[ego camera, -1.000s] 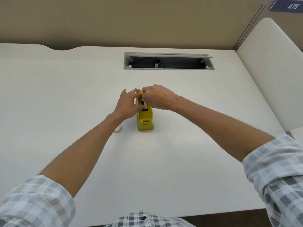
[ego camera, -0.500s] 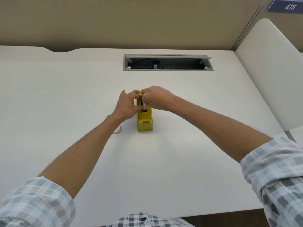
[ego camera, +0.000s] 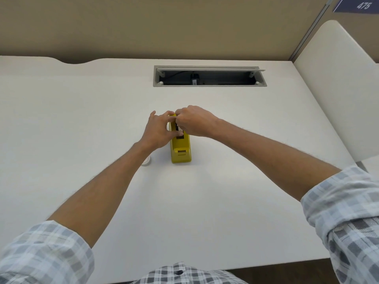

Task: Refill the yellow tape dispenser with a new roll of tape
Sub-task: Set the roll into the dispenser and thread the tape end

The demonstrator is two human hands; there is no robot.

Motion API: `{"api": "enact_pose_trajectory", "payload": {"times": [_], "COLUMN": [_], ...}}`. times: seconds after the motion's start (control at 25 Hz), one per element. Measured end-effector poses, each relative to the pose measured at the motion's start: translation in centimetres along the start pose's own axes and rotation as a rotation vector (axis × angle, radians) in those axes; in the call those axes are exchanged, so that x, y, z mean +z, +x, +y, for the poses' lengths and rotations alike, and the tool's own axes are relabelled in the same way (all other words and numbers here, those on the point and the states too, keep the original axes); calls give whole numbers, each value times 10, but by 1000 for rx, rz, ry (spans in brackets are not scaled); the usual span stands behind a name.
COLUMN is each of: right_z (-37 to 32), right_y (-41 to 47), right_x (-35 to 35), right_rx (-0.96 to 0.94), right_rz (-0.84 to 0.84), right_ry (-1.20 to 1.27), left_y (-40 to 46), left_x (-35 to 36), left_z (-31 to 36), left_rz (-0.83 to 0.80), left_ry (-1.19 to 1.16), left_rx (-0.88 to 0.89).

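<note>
The yellow tape dispenser (ego camera: 180,151) stands on the white desk (ego camera: 205,201), its cutter end toward me. My left hand (ego camera: 159,131) grips its left side near the far end. My right hand (ego camera: 194,121) is closed over the top slot at the far end, fingers pinched on something there that I cannot make out. A small white round object (ego camera: 146,161), perhaps a tape roll or core, lies on the desk left of the dispenser, half hidden by my left forearm.
A recessed grey cable tray (ego camera: 209,76) with a black plug sits open at the back of the desk. A white rounded divider panel (ego camera: 336,89) stands at the right edge. A beige partition wall rises behind.
Both hands stay on the dispenser's far end; the right hand's fingers have shifted only slightly. The dispenser has not moved.
</note>
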State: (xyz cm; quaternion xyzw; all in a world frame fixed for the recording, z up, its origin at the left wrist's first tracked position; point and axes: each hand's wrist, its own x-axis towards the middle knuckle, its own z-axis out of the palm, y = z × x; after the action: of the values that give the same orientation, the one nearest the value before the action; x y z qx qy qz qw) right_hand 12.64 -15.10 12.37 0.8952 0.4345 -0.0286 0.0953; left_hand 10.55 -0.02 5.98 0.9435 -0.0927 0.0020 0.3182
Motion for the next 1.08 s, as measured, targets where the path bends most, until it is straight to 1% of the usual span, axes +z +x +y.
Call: {"api": "enact_pose_trajectory", "payload": {"times": [0.24, 0.52, 0.64, 0.76, 0.92, 1.08], "right_z": [5, 10, 9, 7, 3, 0], "right_y": [-5, -1, -1, -7, -16, -17], "right_x": [1, 0, -1, 3, 12, 12], "right_rx": [-21, -60, -29, 22, 71, 78], "right_rz": [-15, 18, 2, 21, 106, 114], "right_ry": [-25, -25, 2, 52, -65, -81], "left_y": [0, 0, 1, 0, 0, 0], "left_x": [-2, -3, -3, -3, -4, -4], "left_z": [1, 2, 1, 1, 2, 2], "left_rz": [-14, -23, -27, -26, -26, -29], "left_ry": [26, 46, 29, 27, 41, 47], "left_rx": [6, -3, -2, 4, 1, 9]}}
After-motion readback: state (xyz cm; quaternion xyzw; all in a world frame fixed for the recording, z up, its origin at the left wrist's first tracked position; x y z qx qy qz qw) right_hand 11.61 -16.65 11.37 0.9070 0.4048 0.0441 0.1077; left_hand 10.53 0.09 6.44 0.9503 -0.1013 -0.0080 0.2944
